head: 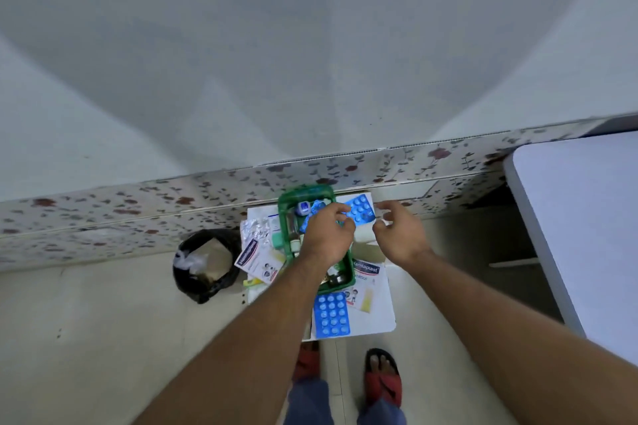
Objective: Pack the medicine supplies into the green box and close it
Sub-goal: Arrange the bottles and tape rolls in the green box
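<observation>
Left hand (328, 235) hung over the open green box (286, 207), fingers curled down around a blue blister strip (317, 209) at the box's far end; whether it truly pinched the strip or only pressed it in could not be told. Judged a placing move: the strip sat tilted among bottles (293, 226) already standing along the box's left wall, so it likely needed tucking to lie flat under a lid.

Right hand (397, 235) hovered just right of the box, fingers spread and half-bent, holding nothing. A second blue blister pack (360, 209) lay on the white tabletop (379, 314) between the two hands, just beyond the right fingertips, probably the next pick.

More supplies lay unpacked. A third blue pill sheet (331, 314) lay near the box's near end, a Hansaplast plaster packet (366, 271) partly under the box's corner, a second plaster packet (257, 260) and a foil strip (255, 229) lay left of the box. No lid identified. A black-lined bin (205, 264) stood on the floor to the left.
</observation>
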